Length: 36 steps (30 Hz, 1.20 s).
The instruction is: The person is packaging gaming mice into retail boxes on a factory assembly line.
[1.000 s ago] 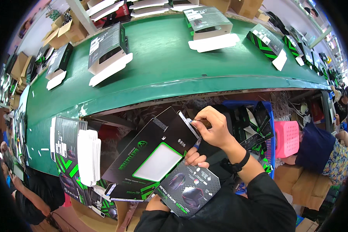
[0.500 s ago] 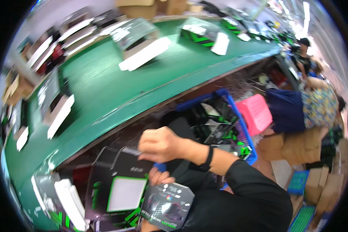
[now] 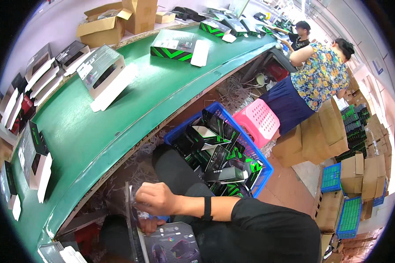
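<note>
If pressed too hard along the upper edge, could crease the dark carton, seen nearly edge-on at the lower left of centre in the frame, just beside the printed panel. Cannot tell, from the curled fingers of the right hand near that edge, whether clamped on it; nor with the left hand, bent below. Could slip from a loose hold.

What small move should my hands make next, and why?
Probably steady the printed panel with your left hand before working on the dark panel: it appears nearly edge-on, your right hand is curled by its upper part, and your left fingers lie at the printed panel's top edge.
</note>
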Available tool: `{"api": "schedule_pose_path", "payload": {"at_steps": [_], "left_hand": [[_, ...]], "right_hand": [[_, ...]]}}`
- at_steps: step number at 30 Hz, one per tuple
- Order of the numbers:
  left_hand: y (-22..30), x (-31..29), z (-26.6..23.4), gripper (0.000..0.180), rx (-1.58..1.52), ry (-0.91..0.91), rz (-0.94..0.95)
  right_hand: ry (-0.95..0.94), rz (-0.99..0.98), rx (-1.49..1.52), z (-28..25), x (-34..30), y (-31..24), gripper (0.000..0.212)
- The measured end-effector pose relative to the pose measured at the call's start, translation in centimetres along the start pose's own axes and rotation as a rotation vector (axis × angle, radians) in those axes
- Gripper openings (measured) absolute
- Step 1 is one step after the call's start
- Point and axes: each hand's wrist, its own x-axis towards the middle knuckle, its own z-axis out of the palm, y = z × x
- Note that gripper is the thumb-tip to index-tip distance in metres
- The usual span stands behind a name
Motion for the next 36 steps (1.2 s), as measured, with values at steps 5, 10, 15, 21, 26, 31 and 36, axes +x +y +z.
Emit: {"api": "schedule_pose_path", "payload": {"at_steps": [5,10,15,21,26,31,36], "left_hand": [[0.5,-0.7,0.8,0.017,0.048,0.027,0.000],[0.6,-0.8,2.4,0.019,0.224,0.101,0.208],[7.3,-6.8,9.2,0.025,1.078,1.038,0.573],[6.2,-4.6,16.4,0.036,1.674,1.039,0.577],[5.2,-3.9,16.9,0.031,1.819,1.016,0.461],[4.1,-2.7,17.9,0.024,2.111,1.008,0.314],[3.5,-1.6,17.9,0.020,2.244,0.897,0.310]], "right_hand": [[-0.211,-0.160,0.061,1.0,-0.1,-0.6,0.015],[-0.381,-0.057,-0.317,-1.0,-0.9,3.1,0.012],[-0.918,0.488,-0.253,-1.6,-2.8,4.7,0.043],[-0.828,0.505,-0.412,0.7,-2.6,4.3,0.020],[-0.740,0.251,-0.669,-0.3,-1.8,4.8,0.023],[-0.853,0.269,-0.835,-1.4,-0.1,4.9,0.029],[-0.539,0.327,-0.225,-2.3,5.8,-1.2,0.034]]}}
